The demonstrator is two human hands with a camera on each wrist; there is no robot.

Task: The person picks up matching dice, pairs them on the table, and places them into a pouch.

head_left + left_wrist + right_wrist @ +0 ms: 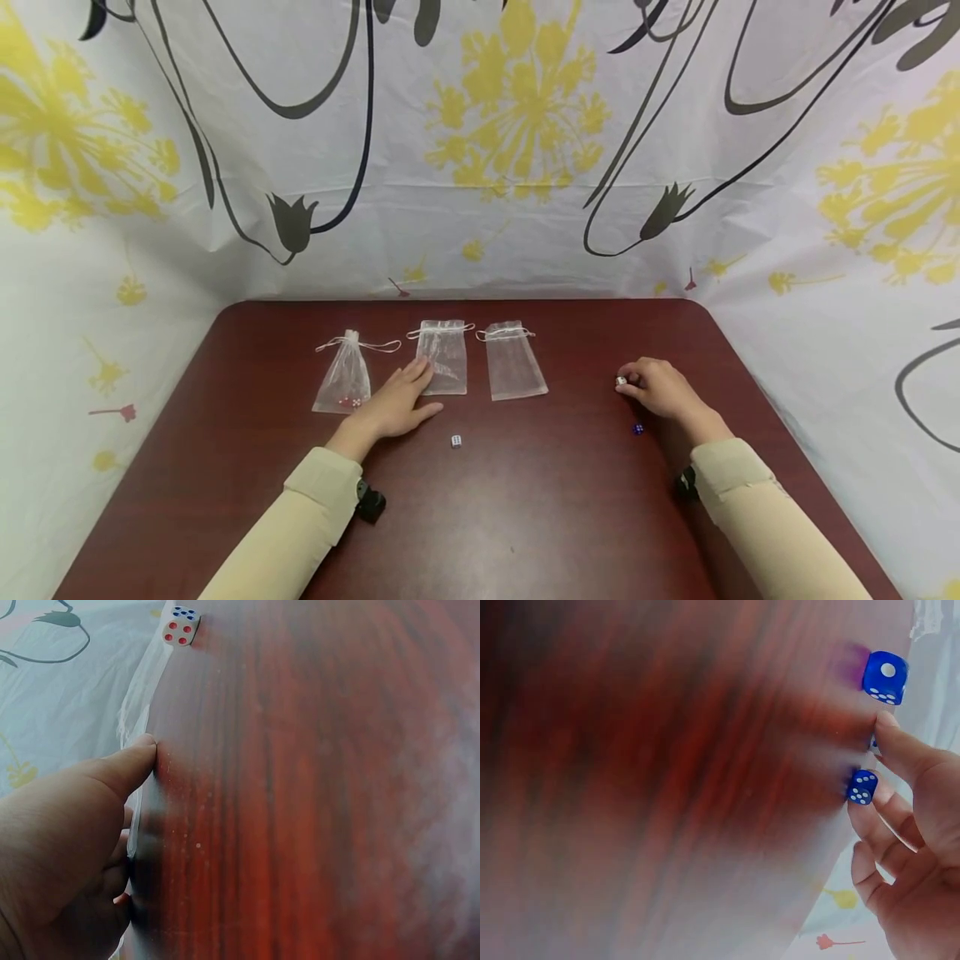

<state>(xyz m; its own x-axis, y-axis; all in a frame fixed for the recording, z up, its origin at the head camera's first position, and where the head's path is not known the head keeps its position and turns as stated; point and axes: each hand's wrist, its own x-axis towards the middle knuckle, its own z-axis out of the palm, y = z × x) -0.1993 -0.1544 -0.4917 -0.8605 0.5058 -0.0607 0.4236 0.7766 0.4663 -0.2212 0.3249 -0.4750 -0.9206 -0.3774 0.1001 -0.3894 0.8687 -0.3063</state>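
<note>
My left hand [396, 404] lies flat with extended fingers, its fingertips on the middle white sheer drawstring bag [450, 367]. Beside it, the left drawstring bag [337, 379] has red dice [356, 402] inside. A white die [456, 442] sits on the table to the right of the left hand; its red and blue pips show on the same die [180, 631] in the left wrist view. My right hand [660, 390] pinches another white die [621, 380]. In the right wrist view a blue die [862, 787] is against its fingers, and a second blue die [886, 677] lies beyond the thumb.
A third sheer drawstring bag [516, 371] lies flat right of the middle one. The dark red wooden table [525, 517] has rounded far corners. Patterned white cloth [480, 233] hangs behind it and at both sides.
</note>
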